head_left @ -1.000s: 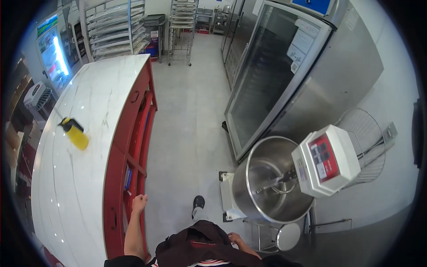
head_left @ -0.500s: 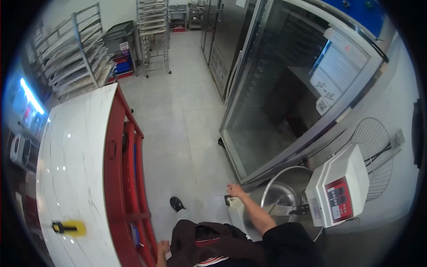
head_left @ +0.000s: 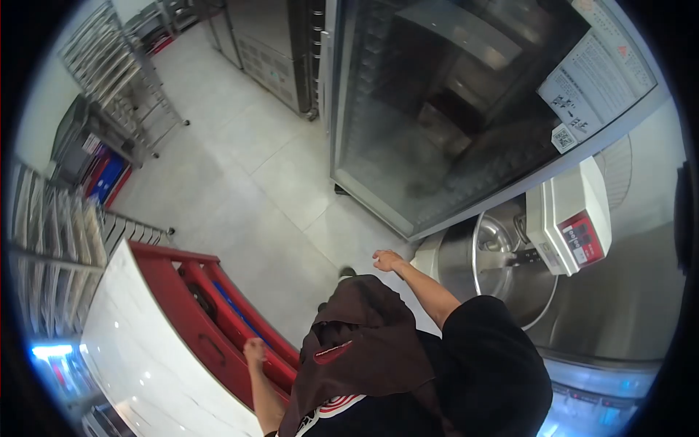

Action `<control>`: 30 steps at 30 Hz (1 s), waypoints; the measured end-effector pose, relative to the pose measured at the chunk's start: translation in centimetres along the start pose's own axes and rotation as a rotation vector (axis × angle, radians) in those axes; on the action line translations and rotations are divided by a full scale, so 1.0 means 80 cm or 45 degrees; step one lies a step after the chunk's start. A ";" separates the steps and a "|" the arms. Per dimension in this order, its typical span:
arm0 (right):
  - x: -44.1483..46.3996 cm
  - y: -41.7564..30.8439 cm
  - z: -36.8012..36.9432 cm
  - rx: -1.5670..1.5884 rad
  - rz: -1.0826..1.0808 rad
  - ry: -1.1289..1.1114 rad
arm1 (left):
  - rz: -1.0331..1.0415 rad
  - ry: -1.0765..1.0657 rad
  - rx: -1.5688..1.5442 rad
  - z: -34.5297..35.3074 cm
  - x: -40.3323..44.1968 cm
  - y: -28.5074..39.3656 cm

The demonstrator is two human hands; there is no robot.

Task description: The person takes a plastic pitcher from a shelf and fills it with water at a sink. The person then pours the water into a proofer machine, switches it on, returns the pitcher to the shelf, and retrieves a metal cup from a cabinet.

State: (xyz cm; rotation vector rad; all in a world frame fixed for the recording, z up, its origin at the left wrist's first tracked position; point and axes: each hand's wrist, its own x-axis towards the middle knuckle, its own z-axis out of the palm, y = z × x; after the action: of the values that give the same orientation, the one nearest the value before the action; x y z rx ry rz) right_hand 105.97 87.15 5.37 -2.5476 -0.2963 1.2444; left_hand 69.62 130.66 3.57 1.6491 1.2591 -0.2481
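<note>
My left hand hangs beside the red cabinet front, its fingers curled in with nothing seen in them. Whether it touches the cabinet I cannot tell. Further out, my right hand hangs above the floor with loosely bent fingers, holding nothing visible. Close to the right of it stands a spiral dough mixer with a steel bowl and a wire guard ring. A brown apron covers my front, and part of a shoe shows past it.
A tall glass-doored cabinet rises ahead on the right. The white marble-look countertop lies at left. Tray racks and stacked trays stand at the left and far back. Grey floor tiles run between them.
My view has turned right and I have moved forward. The mixer and glass cabinet sit further up. The countertop has swung lower left, its yellow item out of view. My left hand has swung forward.
</note>
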 end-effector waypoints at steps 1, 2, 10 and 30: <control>0.010 -0.008 -0.012 0.022 0.004 0.021 | 0.097 0.063 0.063 -0.022 0.046 0.028; 0.024 -0.014 -0.025 0.039 0.007 0.045 | 0.151 0.094 0.084 -0.040 0.080 0.069; 0.172 -0.140 -0.244 0.274 -0.284 0.916 | 0.488 0.078 0.042 -0.017 0.306 0.247; 0.282 -0.460 -0.463 1.011 0.151 1.942 | 0.202 -0.760 0.745 -0.072 0.698 0.650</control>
State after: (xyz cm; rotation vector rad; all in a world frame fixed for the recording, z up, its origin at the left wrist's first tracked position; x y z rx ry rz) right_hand 146.98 122.37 23.19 -2.0288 0.5628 -0.6660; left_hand 134.10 171.64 -0.68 1.9396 0.6202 -1.0023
